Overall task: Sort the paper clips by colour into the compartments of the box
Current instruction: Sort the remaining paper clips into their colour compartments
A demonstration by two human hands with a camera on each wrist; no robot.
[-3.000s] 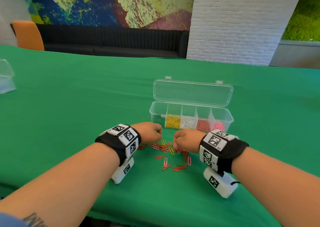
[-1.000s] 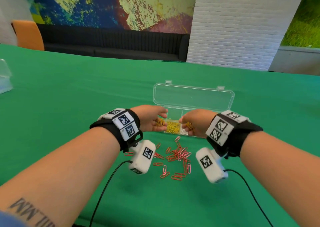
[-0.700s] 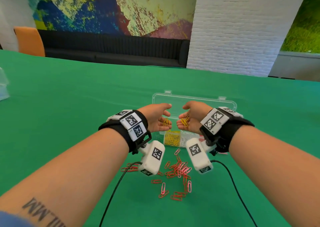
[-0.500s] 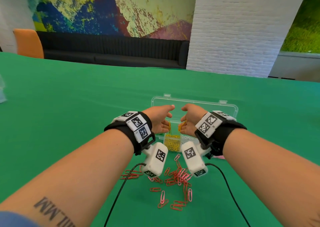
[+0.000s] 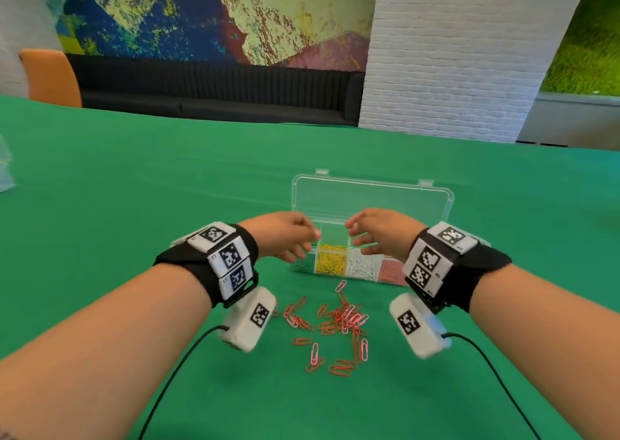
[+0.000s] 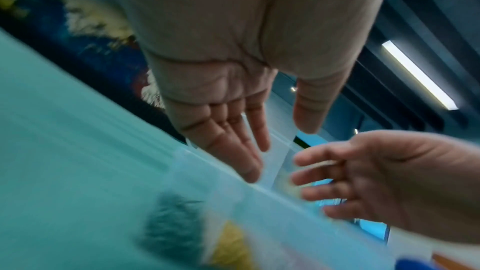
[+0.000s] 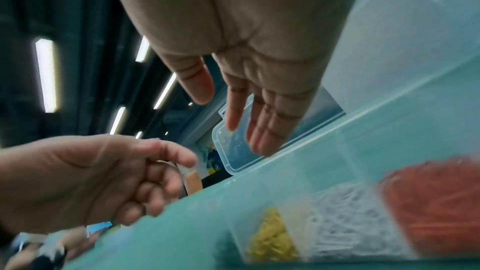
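Both hands, left hand (image 5: 285,235) & right hand (image 5: 382,235), hovered empty w/ fingers loose over the box (image 5: 369,201); red clips (image 5: 335,322) lay nearby.

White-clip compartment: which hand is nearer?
Right. The right hand hovers directly above the white-clip compartment; the left hand hangs over the box's green end, past the yellow compartment.

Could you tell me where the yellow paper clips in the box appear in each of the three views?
Head: yellow paper clips sit centre frame, in the box compartment between the two hands.
Left wrist: a blurred yellow patch at the bottom, right of centre.
Right wrist: bottom, right of centre, left of the white clips.
Shared landmark: the clear open lid.
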